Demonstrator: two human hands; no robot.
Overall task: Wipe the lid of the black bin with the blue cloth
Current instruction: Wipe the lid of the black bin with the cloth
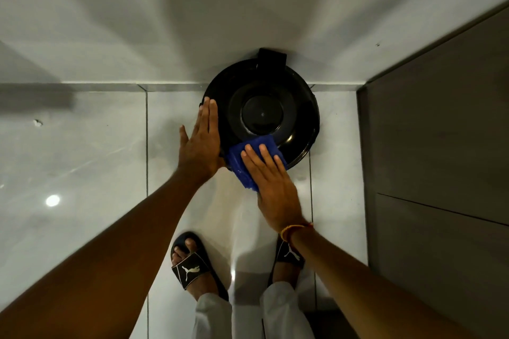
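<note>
A round black bin stands against the white wall, seen from above, with its glossy black lid [275, 91] closed and a hinge block at the far side. A folded blue cloth [259, 150] lies on the lid's near edge. My right hand [271, 184] presses flat on the cloth, fingers stretched out over it. My left hand [201, 143] rests flat against the lid's left rim, fingers straight and together, holding nothing.
The floor is glossy white tile [96, 159] with dark grout lines. A grey cabinet side [440, 146] rises close on the right of the bin. My feet in black slides [192, 267] stand just below the bin.
</note>
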